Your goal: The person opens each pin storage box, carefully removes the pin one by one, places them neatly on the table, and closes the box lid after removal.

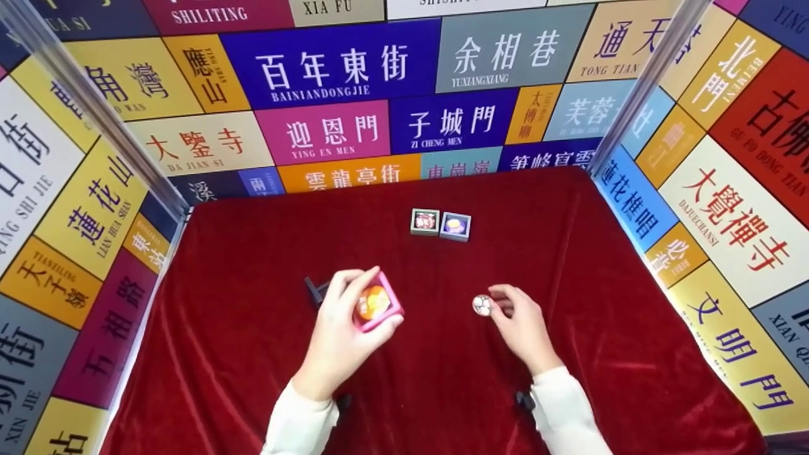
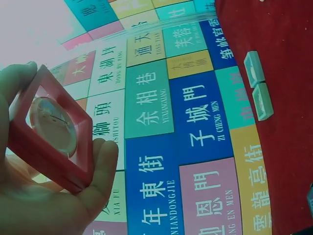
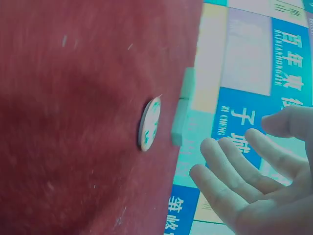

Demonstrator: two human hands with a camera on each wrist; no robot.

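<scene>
Through my cameras I read 百年東街, BAINIANDONGJIE, on a blue sign (image 1: 332,66) and YUXIANGXIANG on the grey sign (image 1: 512,50) beside it. Below: YING EN MEN on a pink sign (image 1: 323,134) and ZI CHENG MEN on a smaller blue sign (image 1: 452,121). At right, a cream sign (image 1: 733,205) says DAJUECHANSI; at left, a yellow sign (image 1: 98,199), LIAN HUA SHAN.

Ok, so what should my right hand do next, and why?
Probably bring the right hand to the edge of the round white disc and pinch it: the disc lies on the red cloth, the open fingers are near but apart from it, and the left hand is occupied holding the pink frame.
</scene>
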